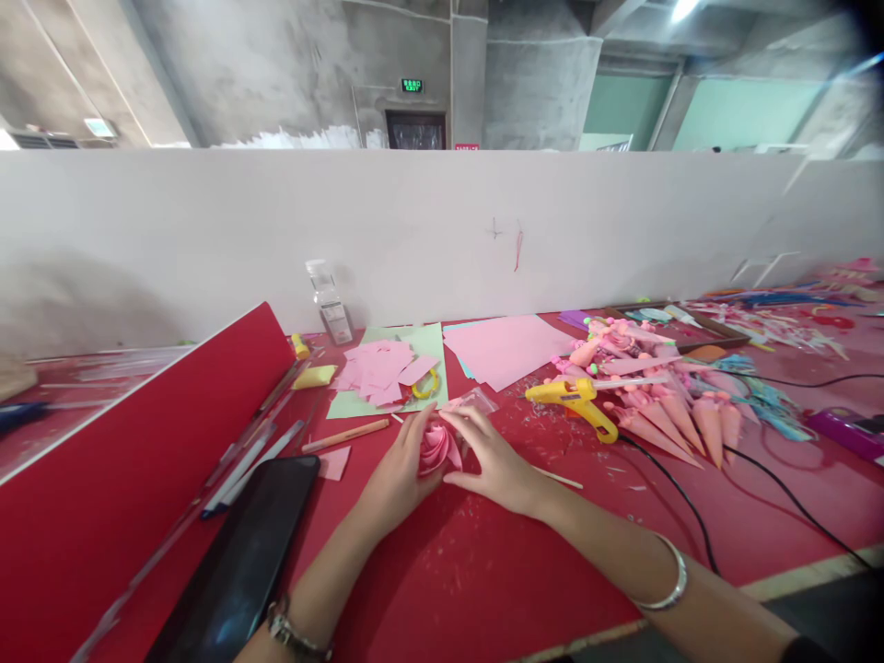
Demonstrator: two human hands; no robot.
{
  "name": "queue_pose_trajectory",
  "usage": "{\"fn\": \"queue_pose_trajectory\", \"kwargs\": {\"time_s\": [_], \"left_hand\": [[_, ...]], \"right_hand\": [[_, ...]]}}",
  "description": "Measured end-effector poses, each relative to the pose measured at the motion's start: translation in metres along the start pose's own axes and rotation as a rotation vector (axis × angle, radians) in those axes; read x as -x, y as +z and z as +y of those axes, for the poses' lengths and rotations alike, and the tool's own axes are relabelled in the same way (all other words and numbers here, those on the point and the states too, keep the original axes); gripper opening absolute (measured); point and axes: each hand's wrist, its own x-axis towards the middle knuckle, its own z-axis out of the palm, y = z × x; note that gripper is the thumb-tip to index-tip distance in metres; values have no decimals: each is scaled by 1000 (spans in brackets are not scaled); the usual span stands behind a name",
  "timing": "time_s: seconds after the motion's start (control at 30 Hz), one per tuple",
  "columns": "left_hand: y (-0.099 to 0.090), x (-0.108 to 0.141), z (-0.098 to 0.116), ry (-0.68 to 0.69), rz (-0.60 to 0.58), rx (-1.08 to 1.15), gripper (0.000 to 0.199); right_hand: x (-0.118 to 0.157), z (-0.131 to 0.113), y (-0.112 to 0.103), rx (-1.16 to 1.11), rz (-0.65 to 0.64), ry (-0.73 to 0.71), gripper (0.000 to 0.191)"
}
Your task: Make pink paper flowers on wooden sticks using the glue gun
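A pink paper rose (435, 448) with curled layers sits between my two hands, over the middle of the red table. My left hand (401, 474) curves round its left side, with the thumb below it. On the other side my right hand (490, 460) has its fingertips at the rose's upper right edge and its thumb near the lower right. Just behind the hands lies a small clear plastic bag (480, 400). Pink paper pieces (377, 366) are heaped on a light green sheet (352, 402), beside a yellow ring of scissors or tape (426, 383).
A yellow glue gun (576, 398) lies at the right with its black cord, against pink paper cones (663, 414). Pink sheets (507, 345) lie behind. At the left are a black phone-like slab (241, 552), pens, a wooden stick (345, 436) and a red divider (138, 470). A bottle (330, 304) stands behind.
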Motion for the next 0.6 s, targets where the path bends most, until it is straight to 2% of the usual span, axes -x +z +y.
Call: {"fn": "queue_pose_trajectory", "kwargs": {"time_s": [0.07,0.17,0.37,0.6], "left_hand": [[0,0,-1,-6,3,16,70],[-1,-1,1,-9,41,40,62],[-8,-4,6,-48,133,79,42],[-6,-2,6,-131,211,198,34]], "right_hand": [[0,-1,-1,-8,-14,-8,66],[0,-4,-3,-50,-13,-24,63],[0,-7,-4,-163,152,-5,60],[-2,-4,-7,-121,185,24,45]]}}
